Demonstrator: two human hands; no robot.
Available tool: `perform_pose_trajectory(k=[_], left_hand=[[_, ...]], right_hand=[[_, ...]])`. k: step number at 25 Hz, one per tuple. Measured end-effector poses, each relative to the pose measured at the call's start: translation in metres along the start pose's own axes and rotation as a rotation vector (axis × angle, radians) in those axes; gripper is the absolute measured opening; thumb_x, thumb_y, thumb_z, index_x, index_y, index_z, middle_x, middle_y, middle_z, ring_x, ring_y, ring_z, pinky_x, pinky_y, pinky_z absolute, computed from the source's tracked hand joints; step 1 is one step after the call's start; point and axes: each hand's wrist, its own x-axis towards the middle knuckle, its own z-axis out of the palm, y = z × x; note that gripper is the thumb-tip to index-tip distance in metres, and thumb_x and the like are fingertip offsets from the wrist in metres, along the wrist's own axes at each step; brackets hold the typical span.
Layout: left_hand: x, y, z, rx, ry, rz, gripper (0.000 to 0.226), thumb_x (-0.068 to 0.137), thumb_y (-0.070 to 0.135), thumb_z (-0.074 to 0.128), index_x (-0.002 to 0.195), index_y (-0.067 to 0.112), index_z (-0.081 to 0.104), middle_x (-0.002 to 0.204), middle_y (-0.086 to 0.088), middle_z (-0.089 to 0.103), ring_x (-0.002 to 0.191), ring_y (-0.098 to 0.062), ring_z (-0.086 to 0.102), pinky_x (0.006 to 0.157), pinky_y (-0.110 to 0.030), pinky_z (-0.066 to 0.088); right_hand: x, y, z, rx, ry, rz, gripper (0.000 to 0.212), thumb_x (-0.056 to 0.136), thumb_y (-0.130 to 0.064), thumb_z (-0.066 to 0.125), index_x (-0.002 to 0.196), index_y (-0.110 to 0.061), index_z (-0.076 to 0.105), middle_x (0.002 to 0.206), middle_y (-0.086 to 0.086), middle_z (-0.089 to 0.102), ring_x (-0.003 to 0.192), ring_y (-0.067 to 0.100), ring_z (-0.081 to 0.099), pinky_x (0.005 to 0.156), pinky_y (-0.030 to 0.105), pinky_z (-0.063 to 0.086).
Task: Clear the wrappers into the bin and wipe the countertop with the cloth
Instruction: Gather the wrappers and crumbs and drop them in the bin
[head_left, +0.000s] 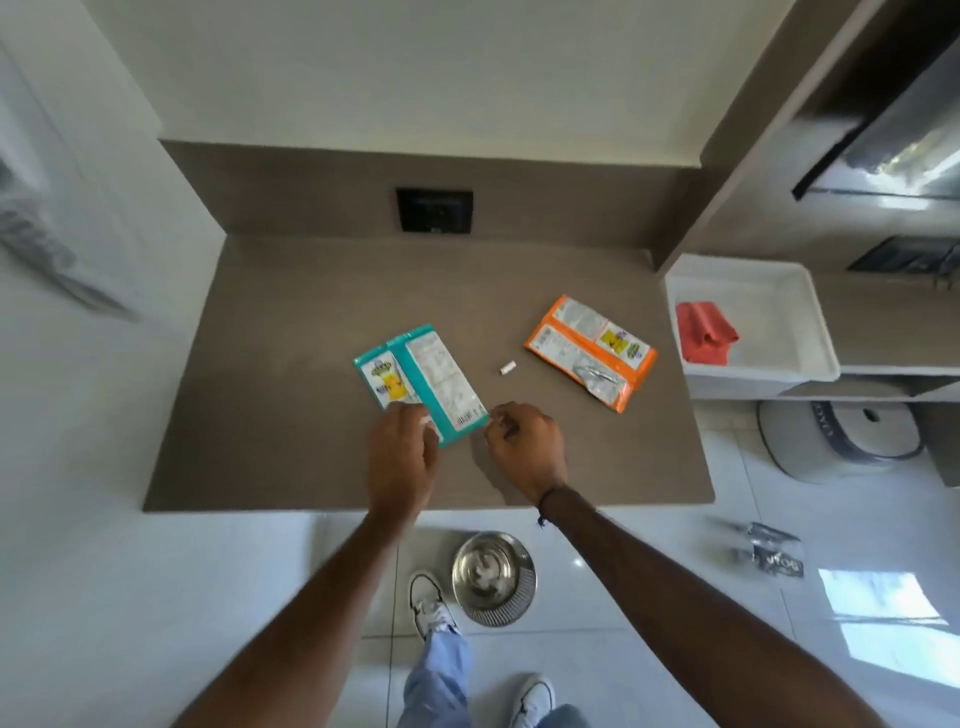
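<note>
A teal wrapper (423, 379) lies flat near the middle of the brown countertop (291, 322). My left hand (402, 457) rests on its near left corner, fingers closed over the edge. My right hand (524, 447) is curled just right of the wrapper's near right corner; whether it touches the wrapper is unclear. An orange wrapper (592, 351), torn open, lies to the right. Between the two wrappers sits a small white scrap (506, 368). The red cloth (704, 332) is crumpled in a white tray (779, 317) at the right. A round metal bin (493, 577) stands on the floor below the counter's front edge.
A black socket plate (435, 209) sits on the back wall. A grey round appliance (836, 439) and a silvery packet (774, 553) are on the tiled floor at the right. My feet stand beside the bin. A white wall bounds the counter on the left.
</note>
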Motion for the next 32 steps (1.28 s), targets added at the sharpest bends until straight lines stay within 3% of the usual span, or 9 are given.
perform_pose_trajectory(k=[3, 8, 11, 15, 19, 20, 22, 27, 32], left_hand=[[0.027, -0.005, -0.015, -0.067, -0.025, -0.519, 0.032, 0.092, 0.016, 0.074, 0.112, -0.005, 0.060, 0.118, -0.028, 0.065, 0.110, -0.043, 0.063, 0.091, -0.050, 0.054], [0.062, -0.003, -0.006, -0.379, -0.067, -0.845, 0.037, 0.086, 0.012, 0.080, 0.113, 0.000, 0.058, 0.117, -0.025, 0.073, 0.105, -0.044, 0.075, 0.090, -0.051, 0.064], [0.073, 0.004, 0.001, -0.691, -0.076, -1.047, 0.010, 0.092, 0.013, 0.071, 0.100, 0.009, 0.067, 0.108, -0.018, 0.079, 0.081, -0.034, 0.080, 0.071, -0.039, 0.066], [0.093, 0.029, 0.008, -0.881, -0.065, -1.076, 0.013, 0.092, 0.014, 0.062, 0.087, 0.007, 0.071, 0.096, -0.015, 0.076, 0.076, -0.028, 0.069, 0.065, -0.032, 0.051], [0.114, 0.084, 0.029, -0.919, -0.016, -0.928, 0.007, 0.092, 0.011, 0.066, 0.086, 0.011, 0.068, 0.081, -0.004, 0.073, 0.075, -0.019, 0.062, 0.064, -0.029, 0.046], [0.118, 0.100, 0.038, -0.908, -0.025, -0.882, 0.002, 0.091, 0.009, 0.069, 0.092, 0.007, 0.069, 0.083, -0.004, 0.076, 0.075, -0.018, 0.066, 0.065, -0.029, 0.048], [0.123, 0.130, 0.061, -0.869, -0.052, -0.857, 0.025, 0.089, 0.004, 0.074, 0.111, -0.002, 0.062, 0.099, -0.013, 0.078, 0.086, -0.026, 0.075, 0.069, -0.029, 0.054], [0.117, 0.184, 0.110, -0.394, -0.102, -0.674, 0.022, 0.087, 0.007, 0.077, 0.103, -0.003, 0.066, 0.104, -0.023, 0.078, 0.101, -0.041, 0.075, 0.083, -0.043, 0.059], [0.111, 0.208, 0.136, -0.203, -0.169, -0.586, 0.024, 0.094, 0.014, 0.071, 0.112, -0.002, 0.069, 0.118, -0.021, 0.078, 0.112, -0.037, 0.073, 0.094, -0.045, 0.060]], right_hand=[[0.036, -0.027, 0.018, -0.087, -0.150, 0.005, 0.034, 0.084, -0.032, 0.057, 0.114, -0.021, 0.069, 0.111, 0.006, 0.069, 0.092, 0.024, 0.068, 0.073, 0.033, 0.057], [0.071, -0.045, 0.036, -0.132, -0.280, 0.154, 0.034, 0.078, -0.025, 0.065, 0.111, -0.016, 0.066, 0.113, 0.006, 0.070, 0.098, 0.028, 0.071, 0.074, 0.031, 0.055], [0.084, -0.046, 0.031, 0.192, -0.380, 0.398, 0.017, 0.084, -0.010, 0.067, 0.100, -0.014, 0.064, 0.118, 0.009, 0.072, 0.094, 0.025, 0.073, 0.073, 0.024, 0.060], [0.114, -0.039, -0.016, 0.395, -0.527, 0.378, 0.016, 0.088, -0.004, 0.058, 0.098, -0.011, 0.068, 0.100, 0.012, 0.074, 0.074, 0.019, 0.071, 0.051, 0.015, 0.050], [0.161, -0.004, -0.091, 0.427, -0.484, 0.460, 0.016, 0.080, 0.002, 0.056, 0.084, -0.005, 0.070, 0.087, 0.018, 0.069, 0.070, 0.028, 0.065, 0.068, 0.031, 0.049], [0.173, 0.012, -0.109, 0.379, -0.467, 0.455, 0.016, 0.080, 0.002, 0.056, 0.083, -0.004, 0.070, 0.087, 0.019, 0.068, 0.070, 0.029, 0.065, 0.068, 0.032, 0.048], [0.197, 0.044, -0.139, 0.186, -0.479, 0.386, 0.019, 0.083, -0.003, 0.056, 0.092, -0.004, 0.073, 0.094, 0.019, 0.072, 0.077, 0.030, 0.069, 0.069, 0.033, 0.052], [0.222, 0.096, -0.165, -0.261, -0.592, 0.183, 0.034, 0.092, -0.022, 0.059, 0.125, -0.015, 0.064, 0.118, 0.009, 0.071, 0.096, 0.027, 0.073, 0.086, 0.038, 0.062], [0.227, 0.117, -0.154, -0.508, -0.367, 0.022, 0.057, 0.079, -0.046, 0.068, 0.129, -0.022, 0.056, 0.124, 0.006, 0.056, 0.116, 0.025, 0.054, 0.094, 0.043, 0.050]])
